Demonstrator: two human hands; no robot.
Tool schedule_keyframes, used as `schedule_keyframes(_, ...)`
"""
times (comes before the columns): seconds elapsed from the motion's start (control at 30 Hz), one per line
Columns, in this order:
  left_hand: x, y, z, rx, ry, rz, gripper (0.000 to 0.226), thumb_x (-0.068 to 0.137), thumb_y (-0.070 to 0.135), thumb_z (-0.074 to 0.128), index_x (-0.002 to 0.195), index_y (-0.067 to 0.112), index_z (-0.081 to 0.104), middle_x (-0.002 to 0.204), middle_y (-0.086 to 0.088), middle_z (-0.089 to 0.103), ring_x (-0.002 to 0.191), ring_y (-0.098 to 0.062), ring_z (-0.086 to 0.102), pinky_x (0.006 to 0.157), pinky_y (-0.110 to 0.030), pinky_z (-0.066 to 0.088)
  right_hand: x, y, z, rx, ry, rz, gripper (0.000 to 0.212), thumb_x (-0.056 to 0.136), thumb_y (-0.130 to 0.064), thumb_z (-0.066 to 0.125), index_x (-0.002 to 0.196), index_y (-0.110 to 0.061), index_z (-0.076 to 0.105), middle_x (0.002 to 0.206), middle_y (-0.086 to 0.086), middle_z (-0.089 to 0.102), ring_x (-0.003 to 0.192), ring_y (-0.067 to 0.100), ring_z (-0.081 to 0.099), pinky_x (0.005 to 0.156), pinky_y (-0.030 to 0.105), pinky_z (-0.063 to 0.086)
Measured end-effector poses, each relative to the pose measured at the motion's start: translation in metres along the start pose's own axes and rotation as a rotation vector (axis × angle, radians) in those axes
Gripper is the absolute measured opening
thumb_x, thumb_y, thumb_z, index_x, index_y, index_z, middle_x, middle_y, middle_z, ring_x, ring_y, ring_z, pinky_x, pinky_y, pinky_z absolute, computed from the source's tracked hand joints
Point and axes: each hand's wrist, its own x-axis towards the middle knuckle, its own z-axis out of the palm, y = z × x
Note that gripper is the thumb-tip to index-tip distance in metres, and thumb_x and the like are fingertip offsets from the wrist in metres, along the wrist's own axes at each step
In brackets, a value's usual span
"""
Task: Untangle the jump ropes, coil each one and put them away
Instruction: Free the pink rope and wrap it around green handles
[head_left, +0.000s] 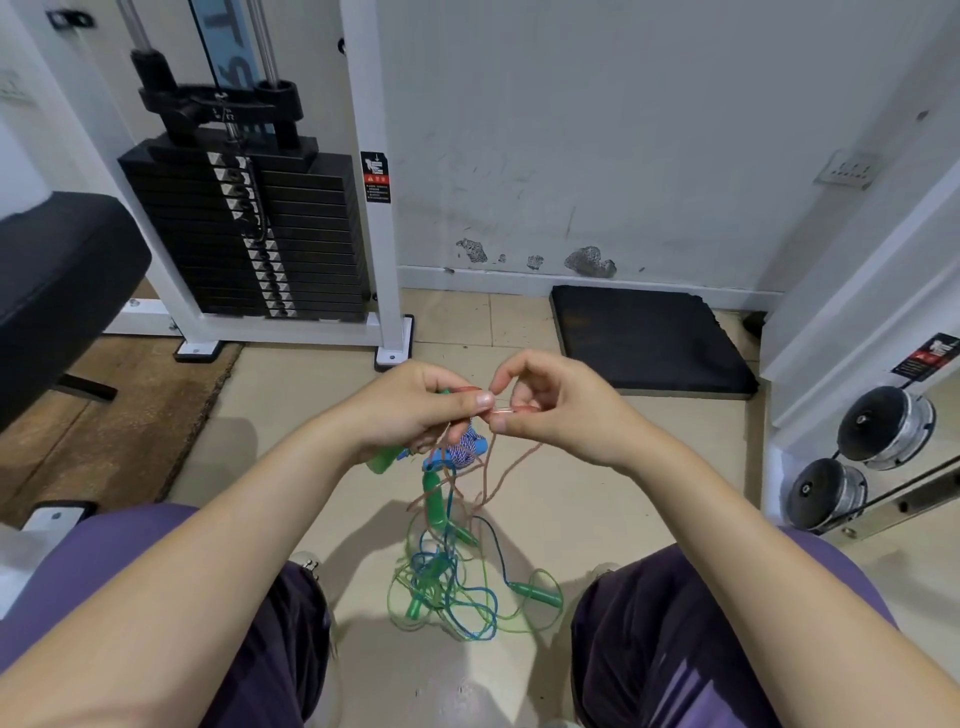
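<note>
Behind the tangled ropes (447, 582), weight stack (244, 228), black mat (649, 338), dumbbells (857, 457)

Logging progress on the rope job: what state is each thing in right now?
Left hand: grips a green handle.
Right hand: pinches the reddish rope.
Reddish rope: lifted, snarled with the others.
Green and blue ropes: tangled on the floor.
Weight stack: down, at rest.
</note>
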Motion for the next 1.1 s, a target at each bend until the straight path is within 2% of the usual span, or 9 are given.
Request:
schedule_keyframes(0.17,0.001,-0.005,-0.003,0.137,-0.003,-0.035,0.011,0.085,0.016,0.075,0.096,0.014,0.076,0.079,-0.004,0.072,0.062,-0.021,0.043,0.045,-0.022,0.035,0.0,-0.001,-0.001,-0.352,0.059,0.008,0.01,0.081,-0.026,0.077,0.081,-0.029,0.068,0.042,-0.011,0.035,0.046,0.009,0.03,0.051,0.027,0.024)
schedule_keyframes(0.37,0.003,-0.014,-0.012,0.43,0.085,-0.124,0.019,0.086,0.036,0.073,0.088,0.017,0.076,0.072,-0.004,0.063,0.058,-0.014,0.046,0.044,-0.021,0.039,0.0,-0.002,-0.011,-0.091,0.374,-0.084,0.014,0.089,-0.011,0.067,0.08,-0.022,0.066,0.059,-0.002,0.049,0.053,0.01,0.043,0.056,0.023,0.038)
schedule_keyframes(0.53,0.001,-0.006,-0.011,0.344,0.146,-0.031,0.02,0.089,0.031,0.07,0.078,0.015,0.072,0.056,0.01,0.057,0.043,-0.005,0.04,0.045,-0.02,0.034,0.0,0.003,-0.011,0.017,0.187,0.015,0.017,0.085,-0.006,0.071,0.095,-0.015,0.062,0.078,0.002,0.058,0.068,0.02,0.054,0.069,0.031,0.047)
schedule_keyframes(0.63,-0.003,-0.002,-0.005,0.277,0.02,-0.007,0.018,0.09,0.032,0.069,0.076,0.02,0.071,0.066,-0.002,0.06,0.053,-0.017,0.042,0.049,-0.024,0.035,0.0,0.006,-0.005,0.044,0.041,0.055,0.039,0.079,-0.006,0.078,0.111,-0.019,0.058,0.083,0.003,0.06,0.069,0.016,0.05,0.067,0.031,0.045)
schedule_keyframes(0.73,-0.005,0.0,-0.002,0.251,-0.039,-0.005,0.018,0.089,0.036,0.07,0.079,0.021,0.072,0.075,-0.013,0.065,0.057,-0.02,0.043,0.051,-0.027,0.036,-0.001,0.003,0.0,0.022,-0.044,0.064,0.036,0.08,-0.007,0.078,0.11,-0.015,0.059,0.079,0.001,0.059,0.064,0.011,0.048,0.06,0.024,0.043)
schedule_keyframes(0.8,-0.006,0.003,-0.001,0.219,-0.006,0.001,0.021,0.089,0.036,0.07,0.083,0.016,0.073,0.076,-0.017,0.066,0.056,-0.02,0.042,0.05,-0.026,0.036,-0.001,0.001,-0.001,-0.071,-0.057,0.069,0.024,0.081,-0.012,0.078,0.1,-0.013,0.064,0.06,-0.009,0.051,0.054,0.008,0.042,0.053,0.021,0.036)
schedule_keyframes(0.93,-0.007,0.008,-0.005,0.162,0.129,0.008,0.023,0.089,0.027,0.069,0.087,0.004,0.071,0.066,0.003,0.064,0.052,-0.013,0.039,0.05,-0.024,0.033,-0.001,-0.001,-0.006,-0.183,-0.015,0.129,0.006,0.084,-0.021,0.075,0.083,-0.016,0.072,0.041,-0.012,0.035,0.043,0.005,0.024,0.045,0.023,0.02)
schedule_keyframes(1.03,-0.01,0.012,-0.008,0.138,0.181,0.014,0.018,0.089,0.023,0.071,0.085,0.006,0.07,0.06,0.012,0.063,0.049,-0.01,0.039,0.05,-0.024,0.034,-0.002,-0.002,-0.01,-0.135,0.053,0.15,0.006,0.086,-0.024,0.073,0.083,-0.02,0.076,0.045,-0.007,0.045,0.046,0.006,0.03,0.048,0.022,0.024)
schedule_keyframes(1.1,-0.011,0.014,-0.011,0.155,0.185,0.006,0.015,0.087,0.022,0.073,0.081,0.01,0.07,0.06,0.011,0.062,0.05,-0.011,0.04,0.049,-0.022,0.035,-0.001,-0.002,-0.011,-0.073,0.125,0.145,0.007,0.088,-0.022,0.071,0.087,-0.018,0.078,0.058,0.003,0.063,0.055,0.006,0.046,0.057,0.019,0.036)
